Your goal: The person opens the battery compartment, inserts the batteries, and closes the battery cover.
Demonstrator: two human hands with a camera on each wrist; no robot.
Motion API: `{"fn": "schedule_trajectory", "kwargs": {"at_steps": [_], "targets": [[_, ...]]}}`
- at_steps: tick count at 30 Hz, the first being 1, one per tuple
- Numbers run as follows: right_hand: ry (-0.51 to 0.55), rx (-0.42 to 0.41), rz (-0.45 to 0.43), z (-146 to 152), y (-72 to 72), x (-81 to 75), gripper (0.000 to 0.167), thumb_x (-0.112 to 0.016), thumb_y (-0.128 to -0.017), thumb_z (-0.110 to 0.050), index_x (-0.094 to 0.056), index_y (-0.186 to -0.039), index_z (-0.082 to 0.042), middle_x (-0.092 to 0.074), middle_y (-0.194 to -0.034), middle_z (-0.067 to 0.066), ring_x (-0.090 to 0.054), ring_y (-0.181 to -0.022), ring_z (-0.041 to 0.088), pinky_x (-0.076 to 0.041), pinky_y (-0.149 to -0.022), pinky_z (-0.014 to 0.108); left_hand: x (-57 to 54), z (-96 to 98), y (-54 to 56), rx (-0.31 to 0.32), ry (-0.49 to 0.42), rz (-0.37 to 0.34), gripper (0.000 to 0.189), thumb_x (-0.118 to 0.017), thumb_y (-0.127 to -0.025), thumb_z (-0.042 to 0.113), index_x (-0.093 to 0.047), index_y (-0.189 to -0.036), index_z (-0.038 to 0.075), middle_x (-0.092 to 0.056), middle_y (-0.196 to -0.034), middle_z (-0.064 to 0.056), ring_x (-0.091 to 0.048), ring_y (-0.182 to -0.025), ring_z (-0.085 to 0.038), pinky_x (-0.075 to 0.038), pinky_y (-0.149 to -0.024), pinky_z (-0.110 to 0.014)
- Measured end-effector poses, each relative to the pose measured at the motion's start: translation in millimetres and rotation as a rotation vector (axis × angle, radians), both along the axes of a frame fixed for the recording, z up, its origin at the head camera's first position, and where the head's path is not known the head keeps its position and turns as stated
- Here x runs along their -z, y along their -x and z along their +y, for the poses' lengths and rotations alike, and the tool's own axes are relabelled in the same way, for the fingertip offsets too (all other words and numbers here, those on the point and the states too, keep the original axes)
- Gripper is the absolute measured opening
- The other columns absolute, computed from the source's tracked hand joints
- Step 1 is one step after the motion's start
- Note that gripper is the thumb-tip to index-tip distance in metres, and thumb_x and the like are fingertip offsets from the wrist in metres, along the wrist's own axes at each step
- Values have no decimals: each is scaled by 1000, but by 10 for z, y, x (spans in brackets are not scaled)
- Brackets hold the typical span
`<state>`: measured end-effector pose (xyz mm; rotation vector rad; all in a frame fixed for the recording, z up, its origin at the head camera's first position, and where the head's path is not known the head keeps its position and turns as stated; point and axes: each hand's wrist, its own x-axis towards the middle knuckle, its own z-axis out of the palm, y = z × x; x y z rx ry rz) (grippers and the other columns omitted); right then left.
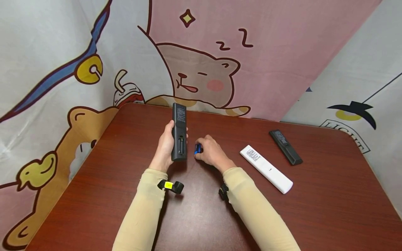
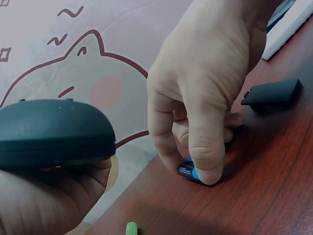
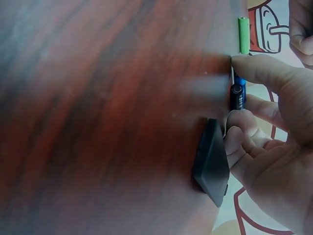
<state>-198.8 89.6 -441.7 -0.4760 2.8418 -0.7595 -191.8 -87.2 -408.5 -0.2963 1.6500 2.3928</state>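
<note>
Beige sleeves nearest; left hand grips black remote, battery bay uncovered; right hand pinches blue battery at its fingertips.

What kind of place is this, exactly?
Perhaps a small indoor corner set up for recording, though I can't be sure: there's a brown table, cartoon-printed cloth behind it, and black gadgets worn over the sleeves.
</note>
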Motion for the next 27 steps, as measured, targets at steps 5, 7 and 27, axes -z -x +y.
{"fn": "schedule_trajectory", "kwargs": {"at_steps": [5, 7, 27], "targets": [[27, -10, 25, 20, -3, 8, 48, -86, -84, -18, -68, -127, -6, -57, -109, 14, -60, -92, 26, -55, -85, 42, 5, 2, -2, 0, -2, 2, 59, -30, -110, 53, -44, -153, 14, -57, -123, -9, -58, -94, -19, -50, -71, -28], [37, -10, 32, 31, -6, 12, 47, -86, -84, -18, -68, -126, -6, -57, -107, 13, -59, -91, 25, -55, -84, 41, 3, 3, -6, 0, -6, 3, 59, -30, -110, 53, -44, -152, 13, -57, -121, -7, -58, -93, -18, -50, -71, -28], [191, -43, 79, 178, -114, -155, 46, -83, -84, -16, -68, -125, -4, -62, -106, 12, -60, -92, 24, -53, -79, 39, 3, 5, -11, 1, -4, -8, 60, -30, -110, 54, -45, -152, 14, -56, -126, -10, -55, -107, -28, -50, -74, -28]]}}
